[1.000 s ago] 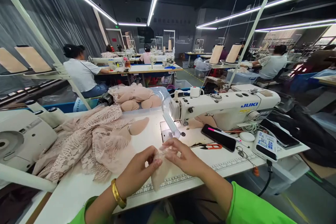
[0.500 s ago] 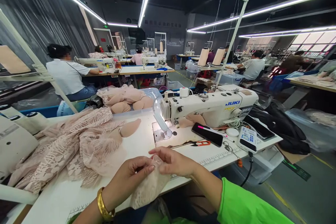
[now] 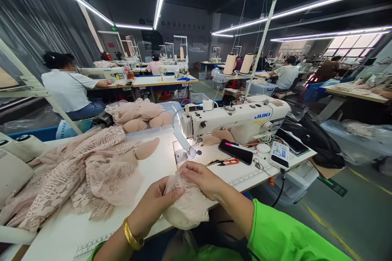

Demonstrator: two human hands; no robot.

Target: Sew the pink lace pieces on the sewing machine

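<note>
A piece of pale lace fabric (image 3: 187,209) hangs between my two hands over the front edge of the table. My left hand (image 3: 156,197), with a gold bangle at the wrist, pinches its left side, thumb on top. My right hand (image 3: 203,179) grips the upper right part between thumb and fingers. Just beyond the hands is the needle area of a white JUKI sewing machine (image 3: 241,116), its lamp lit. To the left lies a heap of pinkish lace fabric (image 3: 101,171), with beige cup pieces (image 3: 147,149) at its right side.
Orange-handled thread snips (image 3: 229,162), a black phone (image 3: 235,153) with a pink pen (image 3: 231,144), and a white device (image 3: 280,155) lie right of the needle. A clear bin (image 3: 171,110) stands behind the table. Co-workers sit at machines farther off.
The lace has been turned and spread, so more of it shows between my hands. My right hand has shifted its grip on it. The whole view has swung slightly right.
</note>
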